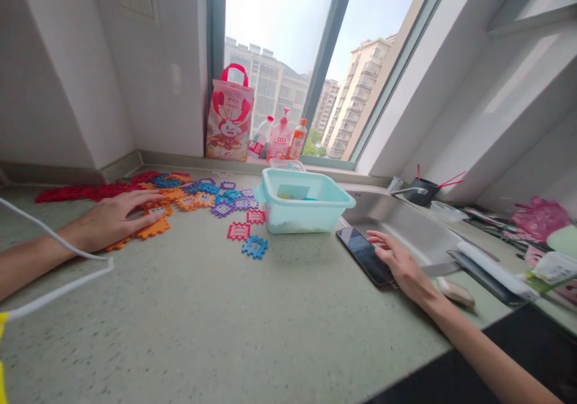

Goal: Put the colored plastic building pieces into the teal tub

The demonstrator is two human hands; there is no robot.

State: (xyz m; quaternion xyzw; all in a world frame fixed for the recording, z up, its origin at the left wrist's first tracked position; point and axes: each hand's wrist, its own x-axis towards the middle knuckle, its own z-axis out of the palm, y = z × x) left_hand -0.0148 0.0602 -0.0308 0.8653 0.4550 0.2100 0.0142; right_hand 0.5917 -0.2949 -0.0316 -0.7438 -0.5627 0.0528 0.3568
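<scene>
Scattering tiles (154,229), at nine o'clock, is risked by the spread left hand (115,214). The phone (359,250) could be nudged by the loosely parted right hand (402,263).

Rabbit-print bag (229,122) and pink pump bottle (279,139) by the window (328,46)

Tiles (154,229): notched edges, red/orange/blue/purple, mostly overlapping, L side of counter (216,332). Phone (360,252): blk, scrn dark, flat, face-up, set at a slant, well to R.
</scene>
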